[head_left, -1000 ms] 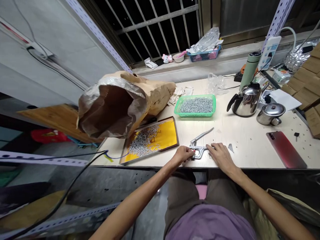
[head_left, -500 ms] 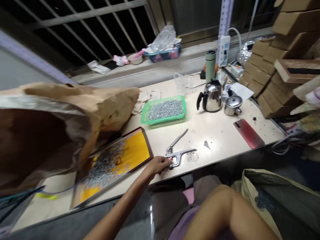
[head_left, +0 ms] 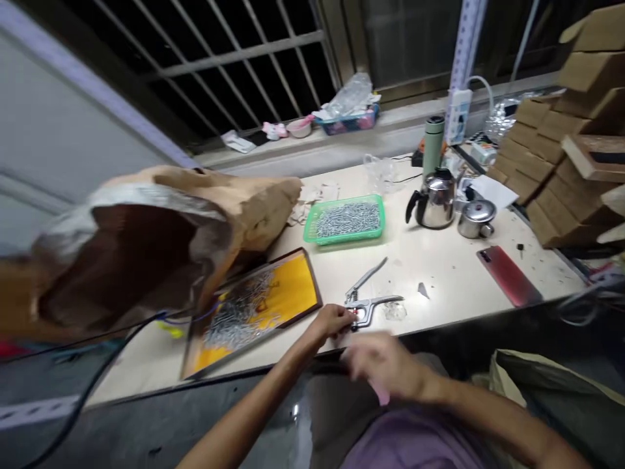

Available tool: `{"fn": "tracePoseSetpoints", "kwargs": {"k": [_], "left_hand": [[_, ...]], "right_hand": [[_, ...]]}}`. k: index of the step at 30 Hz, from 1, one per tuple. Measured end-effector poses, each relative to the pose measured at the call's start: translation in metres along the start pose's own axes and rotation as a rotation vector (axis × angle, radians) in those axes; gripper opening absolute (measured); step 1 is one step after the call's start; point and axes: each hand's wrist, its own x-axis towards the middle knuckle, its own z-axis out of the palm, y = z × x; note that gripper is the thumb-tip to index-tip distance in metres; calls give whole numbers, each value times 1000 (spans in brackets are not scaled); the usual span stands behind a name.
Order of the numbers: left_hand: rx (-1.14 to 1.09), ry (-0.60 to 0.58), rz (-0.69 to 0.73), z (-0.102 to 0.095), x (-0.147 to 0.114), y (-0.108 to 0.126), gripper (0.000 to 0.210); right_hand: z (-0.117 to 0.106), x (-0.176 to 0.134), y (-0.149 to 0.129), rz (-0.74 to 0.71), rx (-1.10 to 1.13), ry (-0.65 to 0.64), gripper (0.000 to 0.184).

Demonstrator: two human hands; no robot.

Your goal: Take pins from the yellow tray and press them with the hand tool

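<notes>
At the front edge of the table (head_left: 454, 260), our left hand (head_left: 333, 320) pinches the head of the snap pliers (head_left: 367, 305), fingers closed on it. Our right hand (head_left: 383, 365) is a blur below the edge, so we can't tell its grip. Looks like we're mid-setting 1 piece; next move wants that hand back on the handles

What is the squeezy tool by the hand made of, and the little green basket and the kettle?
The pliers-like tool at the left hand looks like bare grey metal, dull and slightly shiny. The green basket seems plastic: bright colour, thin meshed walls; the small pieces heaped inside look like silvery metal. The kettle looks like polished steel, mirror-bright, with a black handle that may be plastic.
</notes>
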Motion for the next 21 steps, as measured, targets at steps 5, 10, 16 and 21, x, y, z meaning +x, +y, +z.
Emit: {"fn": "tracePoseSetpoints", "kwargs": {"k": [5,10,16,21], "left_hand": [[-33,39,-5,-1,-4,3,45],[-35,40,-23,1,-7,3,42],[-61,33,-64,2,-5,1,39],[-96,26,-110,5,-1,-2,35]], "right_hand": [[-65,23,35,-55,-624,113,24],[-94,58,76,-13,-1008,-324,92],[-90,94,92,14,-1094,-547,109],[-92,104,85,24,-1121,-543,105]]}}
